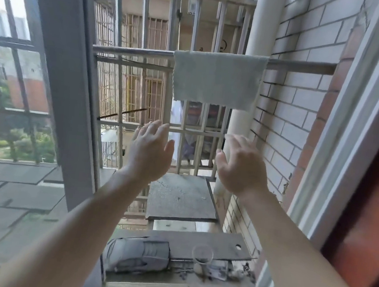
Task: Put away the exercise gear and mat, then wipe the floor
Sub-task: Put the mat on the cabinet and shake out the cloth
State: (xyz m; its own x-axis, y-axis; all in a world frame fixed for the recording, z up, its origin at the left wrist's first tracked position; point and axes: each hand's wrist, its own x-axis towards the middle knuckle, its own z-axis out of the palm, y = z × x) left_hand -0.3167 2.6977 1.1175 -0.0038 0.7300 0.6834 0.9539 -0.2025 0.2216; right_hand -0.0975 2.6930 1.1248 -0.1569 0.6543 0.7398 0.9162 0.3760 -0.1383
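Both my arms reach out through the open window. Left hand [150, 153]: fingers straight and slightly spread, palm turned right, holding nothing. Right hand [240, 166]: fingers loosely extended and apart, thumb out to the left, holding nothing. The hands are level with each other, with a gap between them. The cloth [216, 80], pale grey-white, hangs folded over the horizontal rail [133, 51] of the metal grille, farther out and above both hands; neither hand touches it. Its right edge lies in front of the white pipe [265, 21], beside the white brick wall [296, 104]. Writing: dark marks on the far building behind the grille, too blurred to read. Containers: one clear cup [202, 254] stands upright on the near ledge, below my hands, with a dark layer in its bottom; I cannot tell what it is. Just left of the cup lies a grey toy car [139, 255], dusty, nose pointing left. Behind them is a grey board [207, 243] with a round hole at its right end. Farther out, a grey slab [180, 198] rests on the grille floor, under my hands.
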